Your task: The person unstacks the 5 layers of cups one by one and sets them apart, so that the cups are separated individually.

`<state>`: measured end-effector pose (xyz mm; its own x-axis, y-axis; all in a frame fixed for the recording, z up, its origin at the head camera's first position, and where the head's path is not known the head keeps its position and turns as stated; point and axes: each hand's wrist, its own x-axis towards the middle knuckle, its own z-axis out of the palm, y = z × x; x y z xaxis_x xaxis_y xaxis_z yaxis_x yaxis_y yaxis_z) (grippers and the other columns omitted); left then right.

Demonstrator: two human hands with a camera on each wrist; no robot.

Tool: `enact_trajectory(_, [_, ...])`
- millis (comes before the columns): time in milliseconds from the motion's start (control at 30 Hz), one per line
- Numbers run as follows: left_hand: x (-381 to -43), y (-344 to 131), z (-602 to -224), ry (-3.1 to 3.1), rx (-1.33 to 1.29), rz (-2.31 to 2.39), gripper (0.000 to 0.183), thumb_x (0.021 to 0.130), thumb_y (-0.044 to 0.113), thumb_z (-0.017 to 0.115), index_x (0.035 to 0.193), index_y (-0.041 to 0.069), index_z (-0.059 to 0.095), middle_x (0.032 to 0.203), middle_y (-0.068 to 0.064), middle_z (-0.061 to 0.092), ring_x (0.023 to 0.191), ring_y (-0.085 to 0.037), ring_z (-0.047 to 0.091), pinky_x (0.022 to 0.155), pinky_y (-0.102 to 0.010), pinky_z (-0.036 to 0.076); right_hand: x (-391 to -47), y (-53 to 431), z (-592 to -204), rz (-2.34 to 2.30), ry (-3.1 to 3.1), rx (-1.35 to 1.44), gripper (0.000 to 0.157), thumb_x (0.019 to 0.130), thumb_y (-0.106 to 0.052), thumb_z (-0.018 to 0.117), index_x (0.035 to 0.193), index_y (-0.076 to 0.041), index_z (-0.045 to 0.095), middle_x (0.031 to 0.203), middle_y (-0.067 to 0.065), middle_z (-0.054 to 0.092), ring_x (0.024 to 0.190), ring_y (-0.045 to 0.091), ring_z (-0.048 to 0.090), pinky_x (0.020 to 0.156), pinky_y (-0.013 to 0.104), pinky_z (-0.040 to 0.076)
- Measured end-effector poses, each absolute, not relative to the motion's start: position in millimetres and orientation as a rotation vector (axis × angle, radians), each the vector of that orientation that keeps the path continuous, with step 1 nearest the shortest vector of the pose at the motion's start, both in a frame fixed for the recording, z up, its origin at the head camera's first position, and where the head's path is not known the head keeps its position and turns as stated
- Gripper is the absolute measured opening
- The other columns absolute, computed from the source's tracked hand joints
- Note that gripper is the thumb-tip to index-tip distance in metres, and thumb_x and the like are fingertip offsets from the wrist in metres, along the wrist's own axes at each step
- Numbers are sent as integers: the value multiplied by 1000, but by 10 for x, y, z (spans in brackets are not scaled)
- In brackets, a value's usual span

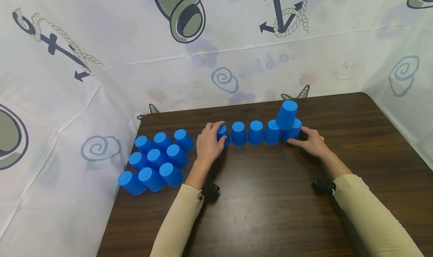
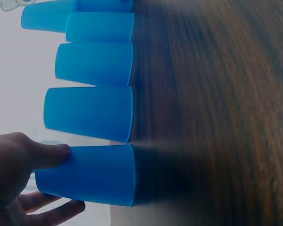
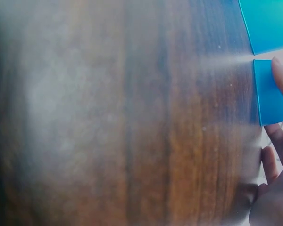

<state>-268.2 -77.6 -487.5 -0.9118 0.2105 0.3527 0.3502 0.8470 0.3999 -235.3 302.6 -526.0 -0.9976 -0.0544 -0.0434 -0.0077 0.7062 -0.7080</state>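
Several blue cups stand upside down in a row near the table's far edge. At the row's left end, my left hand (image 1: 209,144) holds the end cup (image 1: 226,132), thumb on the near side and fingers around the far side. My right hand (image 1: 312,143) is around the right end cup (image 1: 291,133), its thumb on the front in the right wrist view. Between them are more upside-down cups, such as the middle cup (image 1: 255,133). One upside-down cup (image 1: 287,114) sits on top, across the two rightmost cups.
To the left, a block of upside-down blue cups (image 1: 157,158) stands in three rows of three. The dark wood table (image 1: 264,204) ends just behind the cup row, at a printed cloth backdrop (image 1: 189,76). Black wrist cameras (image 1: 323,186) sit at both cuffs.
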Motion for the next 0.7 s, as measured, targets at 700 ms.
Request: enact_trajectory(700, [-2628, -1317, -4550, -2881, -225, -578, 54, 82, 27, 79, 132, 20, 60, 122, -16, 60, 95, -35, 63, 69, -50, 55, -2350, 3009, -5257, -1180, 2856, -54, 79, 91, -48, 67, 146, 2, 39, 147, 31, 38, 137, 52, 26, 99, 73, 13])
